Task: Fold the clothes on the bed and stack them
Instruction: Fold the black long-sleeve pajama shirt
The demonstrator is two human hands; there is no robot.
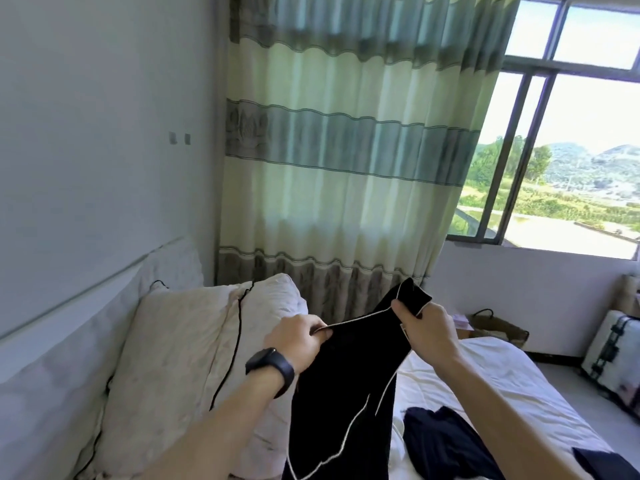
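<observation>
Green and cream stripes run across the curtain, which hangs far beyond both hands and fills the middle of the view. A pale grey wall stands off to the left of the left hand. Up and to the right of the right hand, a dark-framed window shows hills and greenery.

Under and past the forearms lies the bed with its white sheet. A large off-white pillow is propped to the left of the left hand.

The black garment, edged in thin white piping, is held up in the air between the hands and hangs down between the forearms, running out of view at the bottom. Below the right forearm, dark blue clothes lie crumpled on the sheet.

A suitcase stands on the floor well to the right of the right hand. A woven basket sits just beyond that hand, past the bed's far edge.

The left hand has its fingers curled and pinches the piped upper edge of the garment. The right hand, a little higher, grips the garment's raised end with its thumb on the cloth.

A black watch sits on the left wrist. A thin black cable trails over the pillow, left of the left hand.
</observation>
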